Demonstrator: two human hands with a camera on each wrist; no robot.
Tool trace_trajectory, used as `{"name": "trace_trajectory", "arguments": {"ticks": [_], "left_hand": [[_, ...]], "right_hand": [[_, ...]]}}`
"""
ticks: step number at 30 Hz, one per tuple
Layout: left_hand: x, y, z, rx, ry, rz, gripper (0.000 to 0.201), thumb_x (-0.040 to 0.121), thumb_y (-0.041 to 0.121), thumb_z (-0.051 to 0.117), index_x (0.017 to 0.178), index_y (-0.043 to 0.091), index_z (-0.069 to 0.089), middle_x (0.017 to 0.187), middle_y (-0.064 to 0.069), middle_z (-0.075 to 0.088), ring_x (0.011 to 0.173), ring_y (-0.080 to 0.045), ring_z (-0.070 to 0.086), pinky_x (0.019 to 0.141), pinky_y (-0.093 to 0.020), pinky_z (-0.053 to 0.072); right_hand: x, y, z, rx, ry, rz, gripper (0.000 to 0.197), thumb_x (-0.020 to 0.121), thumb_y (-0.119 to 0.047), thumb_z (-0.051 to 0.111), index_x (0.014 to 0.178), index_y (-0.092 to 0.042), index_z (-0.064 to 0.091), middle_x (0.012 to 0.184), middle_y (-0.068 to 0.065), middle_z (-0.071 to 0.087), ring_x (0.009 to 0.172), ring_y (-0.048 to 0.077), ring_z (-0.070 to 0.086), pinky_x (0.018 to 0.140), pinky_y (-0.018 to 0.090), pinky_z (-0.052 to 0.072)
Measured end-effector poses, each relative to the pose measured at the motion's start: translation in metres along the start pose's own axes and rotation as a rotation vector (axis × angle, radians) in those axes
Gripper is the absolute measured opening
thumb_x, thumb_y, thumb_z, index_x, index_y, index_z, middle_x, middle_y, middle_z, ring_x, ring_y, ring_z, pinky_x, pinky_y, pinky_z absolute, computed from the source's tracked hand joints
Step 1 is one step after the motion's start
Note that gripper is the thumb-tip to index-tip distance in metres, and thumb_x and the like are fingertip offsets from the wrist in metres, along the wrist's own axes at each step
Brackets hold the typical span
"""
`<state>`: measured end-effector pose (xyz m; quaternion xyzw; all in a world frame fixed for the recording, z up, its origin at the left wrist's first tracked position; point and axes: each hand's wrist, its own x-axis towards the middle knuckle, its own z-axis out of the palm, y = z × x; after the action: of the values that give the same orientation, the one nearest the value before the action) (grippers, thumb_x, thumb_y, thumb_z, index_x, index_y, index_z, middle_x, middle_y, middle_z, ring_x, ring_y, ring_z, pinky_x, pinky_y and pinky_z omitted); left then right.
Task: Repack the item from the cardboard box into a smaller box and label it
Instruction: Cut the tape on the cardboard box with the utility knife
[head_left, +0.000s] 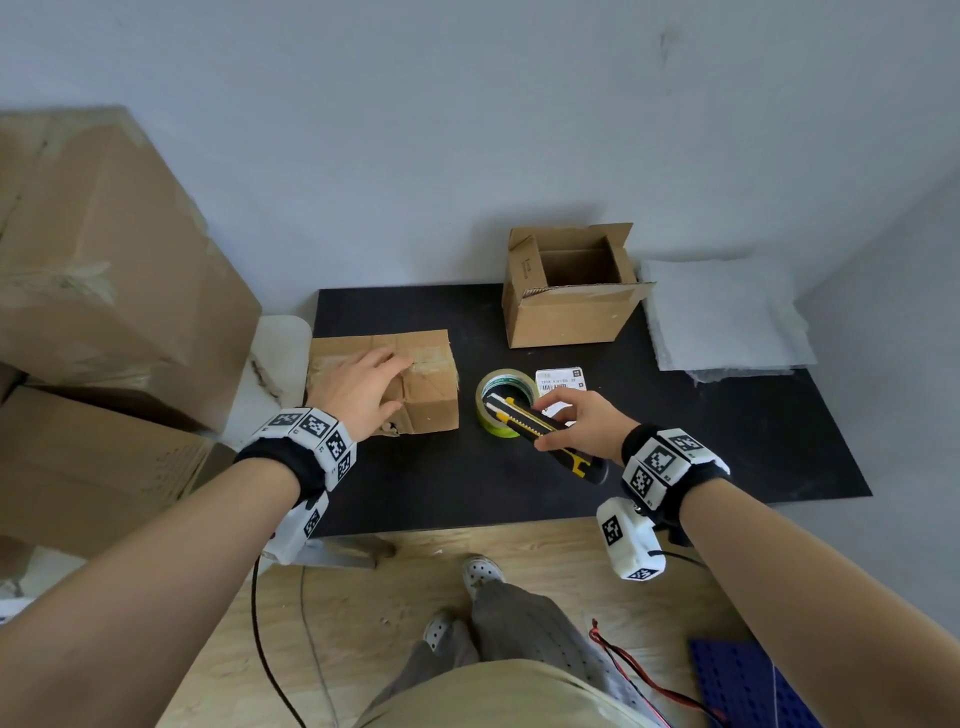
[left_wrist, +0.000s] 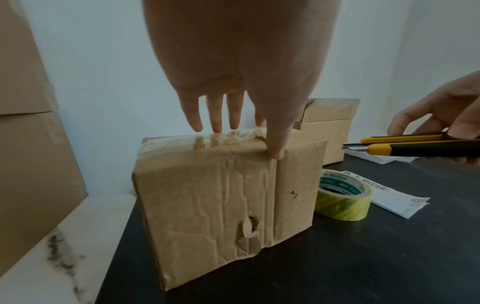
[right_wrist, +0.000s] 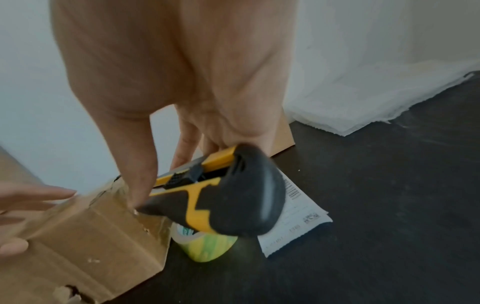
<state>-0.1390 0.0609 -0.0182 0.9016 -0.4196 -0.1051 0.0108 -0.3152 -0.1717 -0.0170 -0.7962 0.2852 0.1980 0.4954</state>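
A taped, crumpled cardboard box (head_left: 426, 387) (left_wrist: 223, 205) (right_wrist: 85, 236) stands at the left of the black mat (head_left: 727, 431). My left hand (head_left: 363, 387) (left_wrist: 233, 115) lies on its top with straight fingers, thumb at the front edge. My right hand (head_left: 576, 423) (right_wrist: 166, 164) grips a yellow and black utility knife (head_left: 550, 434) (left_wrist: 405, 147) (right_wrist: 223, 197) above the tape roll (head_left: 501, 397) (left_wrist: 342, 197) (right_wrist: 207, 246), blade pointing at the box. A smaller box (head_left: 569, 291) (left_wrist: 327, 125) stands at the back with its flaps up. A printed label (head_left: 561, 378) (left_wrist: 389, 197) (right_wrist: 293, 222) lies by the roll.
Large cardboard cartons (head_left: 104, 291) are stacked at the left beside the mat. White foam sheets (head_left: 727, 317) (right_wrist: 376, 82) lie at the back right. A wall runs behind the mat. My legs and a blue board (head_left: 748, 686) are on the wooden floor below.
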Motion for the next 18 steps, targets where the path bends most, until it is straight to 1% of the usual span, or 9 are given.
{"name": "trace_trajectory", "arguments": {"ticks": [2,4,5,6,8,10,13,14,18], "left_hand": [[-0.007,0.000,0.002,-0.006,0.040,0.026,0.052,0.090,0.026,0.058,0.139,0.025,0.041,0.147,0.002,0.037,0.133,-0.022,0.038,0.104,-0.038,0.038],[-0.012,-0.002,0.006,-0.019,0.068,0.039,0.050,0.090,0.019,0.057,0.138,0.022,0.044,0.146,0.000,0.039,0.134,-0.022,0.036,0.108,-0.040,0.034],[-0.014,-0.003,0.009,-0.022,0.082,0.046,0.048,0.090,0.017,0.057,0.137,0.020,0.047,0.145,-0.001,0.041,0.133,-0.023,0.037,0.109,-0.041,0.034],[-0.017,-0.003,0.011,-0.024,0.098,0.053,0.046,0.089,0.015,0.058,0.134,0.018,0.049,0.143,-0.002,0.043,0.132,-0.024,0.038,0.108,-0.041,0.034],[-0.021,-0.003,0.015,-0.029,0.130,0.064,0.042,0.087,0.011,0.060,0.129,0.014,0.055,0.139,-0.006,0.047,0.128,-0.027,0.043,0.105,-0.041,0.037],[-0.024,-0.002,0.018,-0.031,0.148,0.075,0.041,0.085,0.007,0.062,0.125,0.012,0.058,0.137,-0.010,0.049,0.123,-0.029,0.048,0.100,-0.042,0.043],[-0.027,-0.002,0.022,-0.035,0.138,0.080,0.043,0.084,0.004,0.062,0.126,0.012,0.059,0.139,-0.011,0.047,0.121,-0.029,0.051,0.095,-0.042,0.048],[-0.028,-0.002,0.023,-0.040,0.138,0.077,0.043,0.083,0.003,0.063,0.126,0.012,0.059,0.140,-0.011,0.046,0.121,-0.030,0.050,0.095,-0.042,0.048],[-0.029,-0.002,0.026,-0.060,0.137,0.056,0.044,0.085,0.005,0.061,0.128,0.013,0.056,0.145,-0.010,0.041,0.128,-0.029,0.045,0.102,-0.041,0.041]], "right_hand": [[-0.001,0.005,0.005,-0.091,-0.034,-0.006,0.047,0.073,-0.012,0.078,0.111,-0.023,0.053,0.098,0.002,0.064,0.089,0.021,0.063,0.076,0.029,0.053],[0.002,0.010,0.014,-0.199,-0.043,-0.019,0.045,0.073,-0.013,0.078,0.106,-0.025,0.049,0.098,0.000,0.059,0.087,0.020,0.060,0.068,0.025,0.050],[0.005,0.013,0.019,-0.247,-0.038,-0.019,0.045,0.074,-0.014,0.077,0.107,-0.024,0.048,0.099,-0.002,0.056,0.085,0.018,0.057,0.064,0.023,0.047],[0.009,0.015,0.025,-0.292,-0.032,-0.015,0.045,0.075,-0.016,0.075,0.110,-0.022,0.047,0.102,-0.002,0.054,0.086,0.016,0.054,0.066,0.023,0.045],[0.016,0.019,0.038,-0.386,-0.030,-0.002,0.048,0.076,-0.020,0.073,0.116,-0.017,0.048,0.110,0.000,0.056,0.093,0.017,0.054,0.076,0.025,0.045],[0.023,0.022,0.050,-0.451,-0.047,-0.002,0.049,0.074,-0.022,0.073,0.117,-0.015,0.049,0.114,0.003,0.059,0.098,0.020,0.057,0.082,0.028,0.046],[0.032,0.023,0.064,-0.535,-0.090,-0.030,0.047,0.075,-0.024,0.071,0.115,-0.016,0.049,0.109,0.005,0.060,0.098,0.022,0.058,0.079,0.029,0.047],[0.034,0.021,0.067,-0.558,-0.095,-0.039,0.046,0.075,-0.024,0.071,0.115,-0.016,0.050,0.108,0.005,0.059,0.098,0.022,0.058,0.079,0.029,0.047],[0.045,0.018,0.079,-0.627,-0.087,-0.085,0.045,0.077,-0.026,0.068,0.118,-0.016,0.052,0.113,0.007,0.058,0.104,0.025,0.058,0.087,0.035,0.050]]}}
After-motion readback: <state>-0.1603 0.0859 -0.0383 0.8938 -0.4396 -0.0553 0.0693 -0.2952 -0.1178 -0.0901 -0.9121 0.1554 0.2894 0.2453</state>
